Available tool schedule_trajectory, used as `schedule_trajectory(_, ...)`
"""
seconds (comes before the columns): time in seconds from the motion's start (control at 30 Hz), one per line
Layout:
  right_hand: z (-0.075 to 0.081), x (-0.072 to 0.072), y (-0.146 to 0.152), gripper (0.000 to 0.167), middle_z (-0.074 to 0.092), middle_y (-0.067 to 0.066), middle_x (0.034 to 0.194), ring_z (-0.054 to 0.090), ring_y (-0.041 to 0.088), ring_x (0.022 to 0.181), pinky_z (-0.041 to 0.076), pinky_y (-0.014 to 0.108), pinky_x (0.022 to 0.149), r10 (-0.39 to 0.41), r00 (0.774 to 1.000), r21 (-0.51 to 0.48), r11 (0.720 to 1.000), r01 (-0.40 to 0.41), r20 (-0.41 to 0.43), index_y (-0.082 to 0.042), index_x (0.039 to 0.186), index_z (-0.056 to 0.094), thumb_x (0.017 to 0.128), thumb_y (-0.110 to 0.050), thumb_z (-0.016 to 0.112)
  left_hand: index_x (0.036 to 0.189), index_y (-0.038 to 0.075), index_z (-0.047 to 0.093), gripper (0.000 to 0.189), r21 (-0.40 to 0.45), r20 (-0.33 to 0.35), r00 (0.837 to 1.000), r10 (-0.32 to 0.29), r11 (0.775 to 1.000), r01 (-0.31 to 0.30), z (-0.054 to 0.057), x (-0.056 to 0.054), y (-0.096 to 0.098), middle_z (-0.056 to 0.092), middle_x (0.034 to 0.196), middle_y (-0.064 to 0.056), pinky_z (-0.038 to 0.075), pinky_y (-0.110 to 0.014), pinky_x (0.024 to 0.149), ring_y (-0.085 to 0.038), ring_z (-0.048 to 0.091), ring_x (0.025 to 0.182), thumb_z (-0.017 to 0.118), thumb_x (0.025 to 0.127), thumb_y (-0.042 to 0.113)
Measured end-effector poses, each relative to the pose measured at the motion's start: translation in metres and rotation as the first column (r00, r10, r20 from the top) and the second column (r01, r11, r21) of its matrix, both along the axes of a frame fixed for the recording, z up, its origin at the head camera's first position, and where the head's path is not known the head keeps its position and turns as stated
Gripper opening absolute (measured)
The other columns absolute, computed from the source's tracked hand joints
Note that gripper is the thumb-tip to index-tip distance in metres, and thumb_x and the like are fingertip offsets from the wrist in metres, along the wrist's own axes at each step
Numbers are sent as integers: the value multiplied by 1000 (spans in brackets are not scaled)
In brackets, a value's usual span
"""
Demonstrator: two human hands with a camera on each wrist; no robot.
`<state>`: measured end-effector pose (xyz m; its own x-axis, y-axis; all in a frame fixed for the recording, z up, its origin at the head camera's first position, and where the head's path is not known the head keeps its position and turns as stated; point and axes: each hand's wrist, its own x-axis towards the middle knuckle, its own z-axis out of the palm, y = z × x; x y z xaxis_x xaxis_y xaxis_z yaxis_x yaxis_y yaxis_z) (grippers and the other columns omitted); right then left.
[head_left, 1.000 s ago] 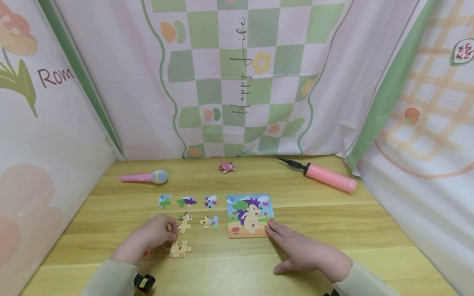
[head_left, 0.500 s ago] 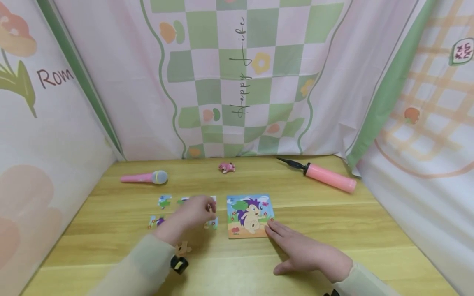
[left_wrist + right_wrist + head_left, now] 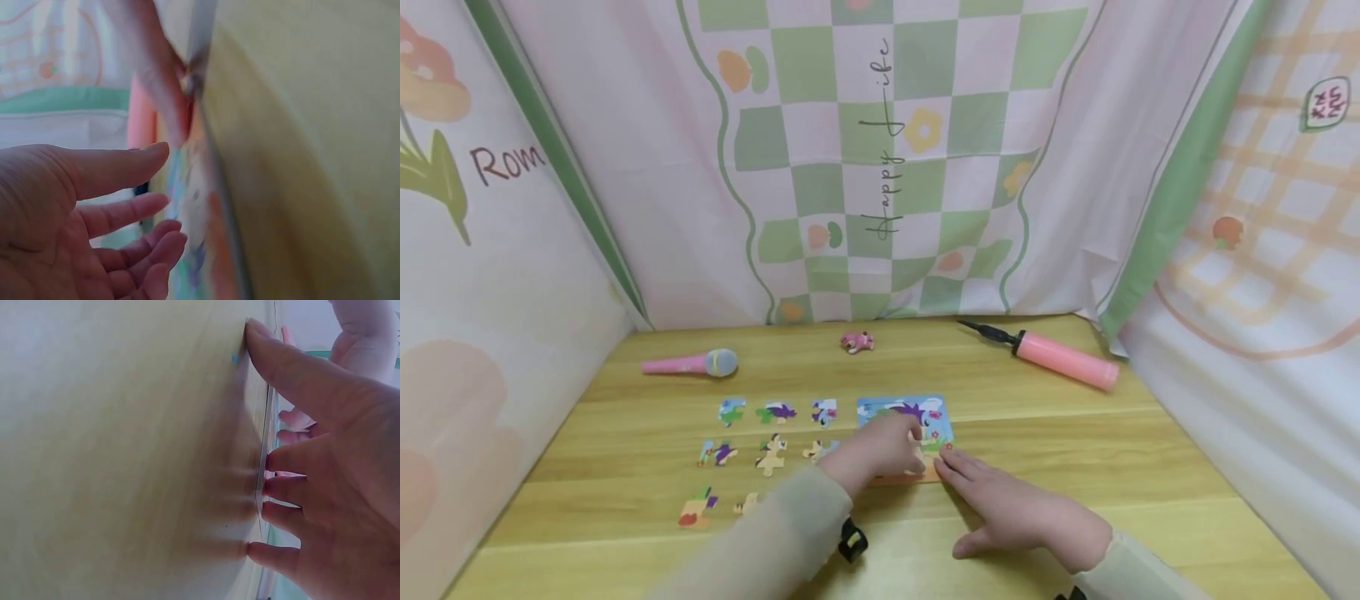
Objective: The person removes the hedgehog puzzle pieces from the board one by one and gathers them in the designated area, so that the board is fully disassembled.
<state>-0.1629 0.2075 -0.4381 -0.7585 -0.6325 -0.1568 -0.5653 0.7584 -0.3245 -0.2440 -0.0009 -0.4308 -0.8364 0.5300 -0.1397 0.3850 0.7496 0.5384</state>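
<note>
My left hand (image 3: 887,446) hovers over the square hedgehog picture board (image 3: 901,403), partly hiding it. In the left wrist view, its fingers are loosely bent and apart from the thumb, with nothing between them. Stretched out on the table, my right hand (image 3: 1018,508) touches the board's lower right corner with straight fingertips. Loose jigsaw pieces lie left of the board in rows, among them a purple-and-green piece (image 3: 777,412), a tan piece (image 3: 771,455) and a red-and-tan piece (image 3: 698,510). The left forearm covers part of the bottom row.
A pink toy microphone (image 3: 688,363) lies at the back left of the wooden table (image 3: 1112,467). Behind the board sits a small pink figurine (image 3: 857,342). Toward the back right is a pink hand pump (image 3: 1063,360) with a black nozzle. Printed curtains surround the table.
My left hand has moved right from the loose pieces, across their right column, to above the picture board. The right hand stays at the board's corner. The head view has shifted slightly.
</note>
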Motion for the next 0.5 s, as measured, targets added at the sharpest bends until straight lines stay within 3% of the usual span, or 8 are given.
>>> schedule_trajectory(0.13, 0, -1, 0, 103, 20, 21, 159, 24, 38, 143, 27, 54, 111, 6, 1000, -8, 1000, -6, -9, 1, 152, 29, 79, -58, 73, 110, 12, 64, 45, -66, -47, 999, 22, 997, -25, -10, 3, 12, 60, 98, -2, 50, -36, 83, -18, 57, 90, 83, 75, 32)
schedule_trajectory(0.3, 3, -6, 4, 98, 24, 21, 158, 27, 40, 142, 26, 56, 110, 5, 1000, -59, 998, -3, 26, 0, 152, 32, 81, -54, 74, 104, 14, 61, 39, -74, -51, 995, 82, 994, -85, -14, 7, 20, 56, 96, 0, 50, -36, 79, -18, 55, 86, 83, 77, 34)
schedule_trajectory(0.5, 8, -28, 13, 79, 36, 26, 150, 36, 45, 135, 29, 60, 107, -10, 999, -213, 977, 18, 41, 3, 145, 42, 88, -44, 71, 100, 16, 61, 38, -59, -37, 995, 97, 993, -99, -14, 8, 21, 54, 93, 1, 50, -37, 77, -17, 53, 83, 84, 76, 33)
